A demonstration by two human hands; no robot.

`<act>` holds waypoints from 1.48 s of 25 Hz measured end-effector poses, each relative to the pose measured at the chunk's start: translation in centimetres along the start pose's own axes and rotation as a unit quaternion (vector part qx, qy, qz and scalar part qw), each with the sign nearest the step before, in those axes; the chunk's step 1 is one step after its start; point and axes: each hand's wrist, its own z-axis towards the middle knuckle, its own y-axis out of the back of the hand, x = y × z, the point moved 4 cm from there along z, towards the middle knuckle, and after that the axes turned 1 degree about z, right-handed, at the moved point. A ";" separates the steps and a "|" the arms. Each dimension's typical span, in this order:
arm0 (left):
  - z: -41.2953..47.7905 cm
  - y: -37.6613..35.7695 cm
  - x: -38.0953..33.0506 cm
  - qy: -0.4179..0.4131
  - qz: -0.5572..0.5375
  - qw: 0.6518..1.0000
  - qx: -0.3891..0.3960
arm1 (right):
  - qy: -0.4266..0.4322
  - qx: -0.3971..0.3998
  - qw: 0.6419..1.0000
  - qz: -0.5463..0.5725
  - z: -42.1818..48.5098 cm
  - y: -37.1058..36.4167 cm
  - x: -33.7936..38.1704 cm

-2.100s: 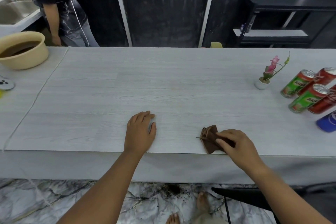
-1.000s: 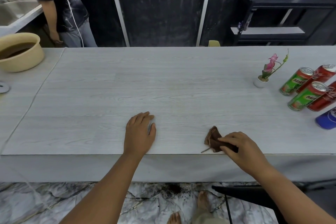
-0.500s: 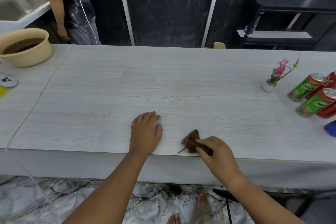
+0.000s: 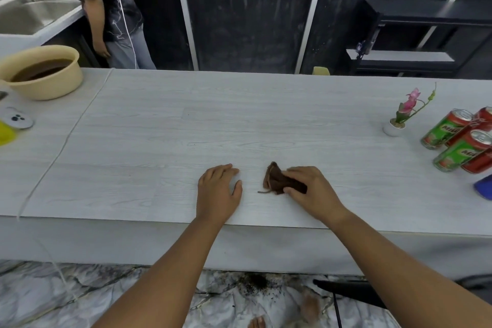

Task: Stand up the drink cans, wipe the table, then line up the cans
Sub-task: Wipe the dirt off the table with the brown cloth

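Pressing down on the bench [image 4: 159, 128] near its front edge, the right hand [image 4: 310, 190] has fingers and thumb curled round a small, bunched brown cloth [image 4: 275, 180]. Just beside it the left hand [image 4: 218, 190] lies flat on the surface with fingers straight, holding nothing. This looks like the wiping step.

Further back and well to the right, the drink cans cluster tightly: two green cans [image 4: 444, 129] and two red cans [image 4: 479, 161], apparently upright, plus a blue can [image 4: 483, 185] cut off by the frame edge, so its pose cannot be told. A small flower pot [image 4: 394, 128] stands just left of them.

Bunched so tightly, the cloth covers little per stroke and could leave streaks unwiped. A wide sweep rightward risks clipping the pot or toppling the packed cans, one knocking the next. At the far left a thin white cord [image 4: 69, 136] crosses the bench and could snag, and a tan bowl [image 4: 42, 72] of brown liquid could slosh if bumped.
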 end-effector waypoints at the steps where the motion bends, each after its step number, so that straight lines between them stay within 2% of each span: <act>1: 0.3 0.1 -0.2 0.012 -0.005 1.000 0.004 | -0.024 -0.049 0.998 0.020 -0.8 0.6 -0.4; 3: 1.5 -0.1 -1.2 0.064 -0.014 0.996 0.052 | -0.146 -0.132 0.980 0.021 -2.1 1.6 -1.6; 5: 3.0 -1.0 -3.2 0.110 -0.042 0.982 0.145 | -0.244 -0.095 0.965 -0.031 -2.2 1.7 -2.2; 6: 3.3 -1.7 -4.6 0.110 -0.048 0.975 0.186 | -0.257 -0.061 0.964 -0.036 -1.9 1.5 -2.2; 8: 3.1 -2.8 -7.6 0.080 -0.034 0.971 0.222 | -0.256 -0.036 0.965 0.041 -1.5 1.3 -2.0; 11: 2.0 -3.9 -10.6 0.075 -0.047 0.973 0.213 | -0.275 -0.056 0.940 0.194 -2.4 1.8 -2.8; 13: 1.2 -4.3 -11.8 0.101 -0.120 0.962 0.224 | -0.292 -0.090 0.906 0.292 -4.1 2.5 -3.8; 15: 0.4 -4.8 -13.9 0.152 -0.265 0.919 0.249 | -0.311 -0.122 0.868 0.367 -6.5 4.0 -5.1; 17: -0.7 -5.3 -17.5 0.197 -0.400 0.849 0.282 | -0.323 -0.164 0.827 0.429 -9.7 6.3 -6.8; 19: -1.8 -5.8 -21.5 0.211 -0.465 0.801 0.314 | -0.324 -0.204 0.795 0.470 -13.4 9.1 -8.6; 22: -3.9 -7.0 -27.8 0.192 -0.502 0.759 0.366 | -0.320 -0.236 0.778 0.487 -19.1 13.2 -10.7; 27: -10.0 -11.4 -40.0 0.097 -0.471 0.759 0.439 | -0.352 -0.357 0.736 0.455 -32.2 19.2 -14.8; 30: -14.8 -14.8 -46.2 -0.004 -0.419 0.768 0.484 | -0.402 -0.421 0.693 0.424 -40.2 20.4 -17.2; 33: -19.6 -19.2 -50.1 -0.090 -0.321 0.772 0.542 | -0.463 -0.465 0.638 0.404 -46.7 19.3 -19.6; 37: -24.8 -24.9 -52.0 -0.168 -0.156 0.776 0.588 | -0.573 -0.456 0.565 0.381 -52.5 14.7 -22.9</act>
